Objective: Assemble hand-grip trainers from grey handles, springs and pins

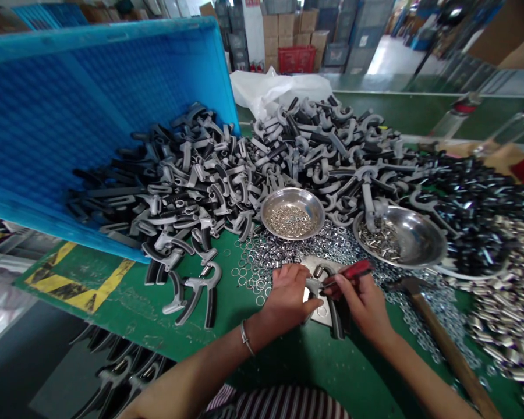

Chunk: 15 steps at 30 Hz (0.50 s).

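Head view: our left hand [288, 294] curled over a grey-black hand grip exerciser [337, 319]
Right hand: our right hand [360, 302] pinching a red-handled tool [348, 277]
Exerciser: between our hands, on a steel plate [321, 314]

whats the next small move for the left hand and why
Probably press the hand grip exerciser down firmly on the steel plate with the left hand, because the right hand holds a red-handled tool right at its metal head, so it likely needs steadying.

Hand grip exerciser [327, 302] partly hidden by the left hand [288, 297], red-handled tool [353, 273] with its tip hidden by the right hand [362, 305], blue crate [91, 116] cut off by the left edge
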{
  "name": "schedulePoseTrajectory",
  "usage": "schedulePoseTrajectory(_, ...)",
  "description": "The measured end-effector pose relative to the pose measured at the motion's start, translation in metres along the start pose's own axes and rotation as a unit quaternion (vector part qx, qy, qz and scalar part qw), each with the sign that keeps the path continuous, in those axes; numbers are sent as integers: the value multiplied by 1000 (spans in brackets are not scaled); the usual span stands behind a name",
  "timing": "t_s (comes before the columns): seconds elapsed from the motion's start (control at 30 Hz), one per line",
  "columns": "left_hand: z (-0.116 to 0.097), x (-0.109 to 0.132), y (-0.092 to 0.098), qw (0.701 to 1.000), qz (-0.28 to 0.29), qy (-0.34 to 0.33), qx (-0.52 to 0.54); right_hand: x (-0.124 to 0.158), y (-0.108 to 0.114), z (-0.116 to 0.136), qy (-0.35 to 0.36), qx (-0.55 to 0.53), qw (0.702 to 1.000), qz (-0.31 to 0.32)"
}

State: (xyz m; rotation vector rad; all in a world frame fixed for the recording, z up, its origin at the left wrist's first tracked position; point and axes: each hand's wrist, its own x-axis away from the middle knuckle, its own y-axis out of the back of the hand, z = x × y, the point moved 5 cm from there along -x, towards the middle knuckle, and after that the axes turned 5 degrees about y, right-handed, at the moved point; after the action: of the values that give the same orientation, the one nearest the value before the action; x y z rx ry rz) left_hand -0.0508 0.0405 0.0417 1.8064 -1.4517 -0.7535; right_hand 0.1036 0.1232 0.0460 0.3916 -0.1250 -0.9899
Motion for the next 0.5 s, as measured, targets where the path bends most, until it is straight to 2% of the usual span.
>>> schedulePoseTrajectory(0.2,0,1,0,1000,-7,-4,1,-1,1,-5,-27,-73,997,-27)
schedulePoseTrajectory(0.3,0,0,0,1000,-10,-7,-1,0,2,-6,-27,-73,997,-27)
schedulePoseTrajectory(0.4,0,0,-1,1000,-8,-7,-3,1,1,-8,-11,-18,1000,-20)
schedulePoseTrajectory(0.5,0,1,0,1000,-2,-8,-8,1,-5,-4,52,127,990,8)
